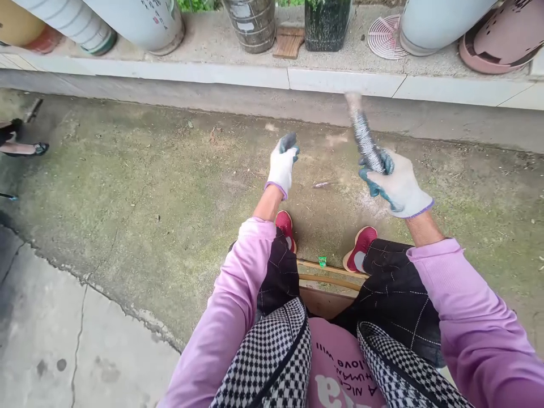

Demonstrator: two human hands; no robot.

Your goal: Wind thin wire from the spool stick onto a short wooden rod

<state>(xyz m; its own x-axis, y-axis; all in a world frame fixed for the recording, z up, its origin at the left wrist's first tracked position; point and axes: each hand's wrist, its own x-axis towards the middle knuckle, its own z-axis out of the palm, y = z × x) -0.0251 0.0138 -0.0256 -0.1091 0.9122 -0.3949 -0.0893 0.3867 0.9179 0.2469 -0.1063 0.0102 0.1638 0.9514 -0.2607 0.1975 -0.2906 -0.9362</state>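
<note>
My right hand, in a white glove with teal fingers, is closed round a short stick-like object wrapped in grey, speckled material; its upper end is blurred by motion. My left hand, gloved the same way, is held out over the ground with the fingers curled loosely and nothing visible in them. Both arms wear pink sleeves. I sit with my knees apart, red shoes on mossy concrete.
A raised ledge at the back carries large pots, a dark container, a wooden piece and a round white grate. Another person's foot in a dark shoe shows at far left. A wooden stool edge lies between my legs.
</note>
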